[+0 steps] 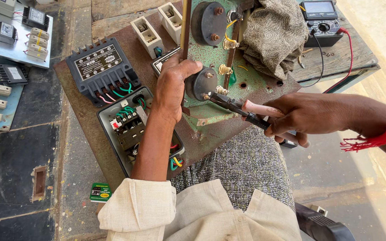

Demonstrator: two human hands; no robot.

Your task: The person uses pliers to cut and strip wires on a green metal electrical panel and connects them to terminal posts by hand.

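Two round black gauges (208, 22) (200, 83) on the green panel (251, 82). Two white fuse holders (147, 37) (171, 20) left of it, one multimeter (321, 21) right of it, one pair of pliers (242, 109) at its lower edge.

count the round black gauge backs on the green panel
2. One round gauge back sits near the panel's top; the other is lower, gripped by the left hand, pliers at its terminal. The cloth may hide more.
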